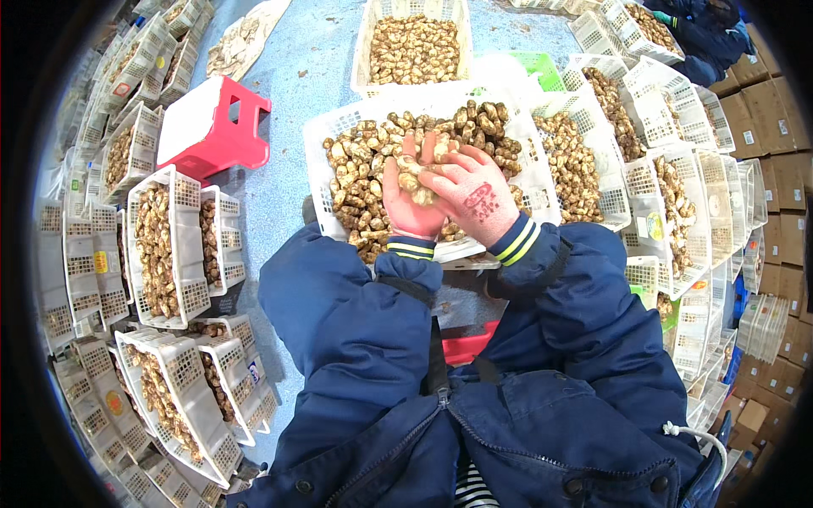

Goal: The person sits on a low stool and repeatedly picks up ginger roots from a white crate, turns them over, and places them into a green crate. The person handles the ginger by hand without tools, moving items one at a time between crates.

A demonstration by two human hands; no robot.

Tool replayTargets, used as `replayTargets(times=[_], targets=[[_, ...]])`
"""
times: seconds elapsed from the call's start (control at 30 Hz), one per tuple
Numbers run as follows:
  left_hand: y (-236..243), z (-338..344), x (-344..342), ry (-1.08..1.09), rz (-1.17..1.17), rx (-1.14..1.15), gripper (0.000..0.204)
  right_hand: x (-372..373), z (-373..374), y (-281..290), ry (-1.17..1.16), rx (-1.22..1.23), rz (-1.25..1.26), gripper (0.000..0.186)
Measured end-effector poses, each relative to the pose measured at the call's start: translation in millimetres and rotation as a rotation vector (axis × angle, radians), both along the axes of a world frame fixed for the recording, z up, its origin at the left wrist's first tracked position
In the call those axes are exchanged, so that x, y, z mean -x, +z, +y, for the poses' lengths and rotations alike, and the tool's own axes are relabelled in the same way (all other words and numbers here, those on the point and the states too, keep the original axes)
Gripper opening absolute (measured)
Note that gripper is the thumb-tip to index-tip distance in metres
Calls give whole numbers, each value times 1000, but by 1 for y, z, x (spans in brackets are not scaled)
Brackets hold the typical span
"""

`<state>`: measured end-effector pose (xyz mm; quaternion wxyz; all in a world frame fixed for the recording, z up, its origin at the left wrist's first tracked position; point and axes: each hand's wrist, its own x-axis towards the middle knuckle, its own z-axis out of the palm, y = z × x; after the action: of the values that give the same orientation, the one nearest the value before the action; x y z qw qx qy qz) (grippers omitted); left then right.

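Note:
My left hand (406, 212) and my right hand (474, 195), both looking pink-gloved, with a red print on the right one, are cupped together around a few pale brown, lumpy pieces (417, 179), perhaps mushrooms or small tubers. Both hands have their fingers curled over these pieces. They are above a large white plastic basket (318, 157) full of similar brown-and-cream pieces (356, 148), darker toward the back right. My navy sleeves with yellow-striped cuffs come up from below.
Loaded white baskets (174, 254) are ranged on both sides, another (364, 51) behind. A red-and-white stool (250, 152) lies at left; a green crate (542, 63) at back. A person in dark clothing (711, 42) is at upper right, near stacked cardboard boxes (775, 118).

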<state>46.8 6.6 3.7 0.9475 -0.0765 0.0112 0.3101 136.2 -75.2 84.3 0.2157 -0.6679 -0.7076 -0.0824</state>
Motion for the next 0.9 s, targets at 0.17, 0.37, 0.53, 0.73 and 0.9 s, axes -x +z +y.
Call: replayTargets(times=[0.17,0.37,0.53,0.73,0.9], targets=[[2,-4,-1,43,131,-61,57,-13,-2,-11,-141,24,392,38],[5,-3,-3,77,94,-25,55,-4,-4,-11,24,15,202,32],[14,-8,-6,79,-76,-12,51,12,0,-10,54,-142,45,41],[14,4,1,135,49,63,42,0,-11,15,-300,-273,1139,38],[10,9,4,143,-21,60,38,-49,-34,15,-501,-199,2127,57]])
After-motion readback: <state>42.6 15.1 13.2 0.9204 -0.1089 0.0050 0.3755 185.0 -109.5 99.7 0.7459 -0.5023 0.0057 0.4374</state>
